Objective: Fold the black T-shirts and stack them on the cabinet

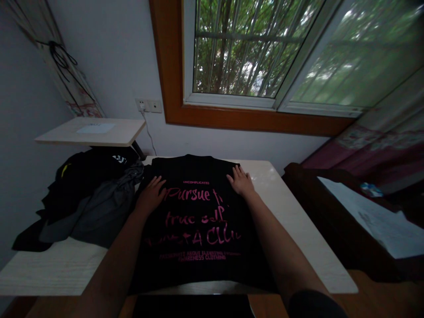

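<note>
Walls of plain white plaster enclose a dim corner, and a wide sliding window with white frames and a brown wooden surround lets in light past bars and green leaves. Below it stands a pale wood-grain table, its far edge near the wall; a dark brown piece of furniture sits to its right. Across the table's middle lies a black T-shirt with pink printed lettering, collar far and hem near, spread out with the words upright to the wearer of the camera; whether its sleeves are tucked beneath, I cannot tell. A heap of black and grey clothes is bunched on the left, seemingly pushed aside to give the shirt room, partly under a pale raised wooden shelf. Both hands are open and flat, gripping nothing: the left hand rests with fingers spread on the shirt's left side, the right hand near its far right corner, probably to keep the cloth smooth and square. Smallest of all, a white wall socket sits left of the window.
</note>
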`<action>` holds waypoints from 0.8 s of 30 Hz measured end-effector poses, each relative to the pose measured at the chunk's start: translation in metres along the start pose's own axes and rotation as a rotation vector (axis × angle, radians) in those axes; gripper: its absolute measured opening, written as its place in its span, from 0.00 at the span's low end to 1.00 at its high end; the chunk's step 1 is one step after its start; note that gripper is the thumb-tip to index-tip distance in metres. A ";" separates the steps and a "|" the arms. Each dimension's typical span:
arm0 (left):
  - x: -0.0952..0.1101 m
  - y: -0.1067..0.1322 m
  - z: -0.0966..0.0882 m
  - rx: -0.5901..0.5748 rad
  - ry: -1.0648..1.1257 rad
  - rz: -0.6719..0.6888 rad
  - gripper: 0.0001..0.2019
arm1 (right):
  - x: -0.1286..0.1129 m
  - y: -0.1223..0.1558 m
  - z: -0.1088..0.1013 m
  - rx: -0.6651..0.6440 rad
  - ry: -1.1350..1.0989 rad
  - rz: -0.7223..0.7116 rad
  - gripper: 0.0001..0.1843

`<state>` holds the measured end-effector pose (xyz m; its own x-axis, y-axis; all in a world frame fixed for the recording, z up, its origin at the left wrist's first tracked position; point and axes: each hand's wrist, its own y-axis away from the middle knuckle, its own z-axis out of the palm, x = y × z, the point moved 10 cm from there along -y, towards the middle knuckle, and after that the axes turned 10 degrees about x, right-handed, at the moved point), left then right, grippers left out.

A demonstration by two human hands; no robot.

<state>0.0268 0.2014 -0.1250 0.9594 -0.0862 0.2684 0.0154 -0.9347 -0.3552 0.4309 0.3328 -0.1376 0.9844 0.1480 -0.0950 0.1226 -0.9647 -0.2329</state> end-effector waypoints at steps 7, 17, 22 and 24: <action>0.000 0.000 -0.001 0.003 0.020 -0.014 0.23 | -0.008 0.033 -0.028 0.190 -0.018 -0.037 0.29; 0.005 0.005 -0.002 0.004 0.006 0.025 0.23 | 0.018 0.085 -0.078 0.338 0.103 0.198 0.24; 0.009 0.019 -0.005 -0.001 0.014 0.046 0.23 | 0.027 0.103 -0.081 0.282 0.123 0.241 0.27; 0.013 0.030 -0.009 -0.001 0.018 0.067 0.22 | 0.032 0.112 -0.082 0.263 0.117 0.255 0.27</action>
<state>0.0372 0.1690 -0.1246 0.9532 -0.1546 0.2599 -0.0489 -0.9270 -0.3719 0.4860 0.2114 -0.0875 0.9887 -0.1301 -0.0744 -0.1497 -0.8763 -0.4579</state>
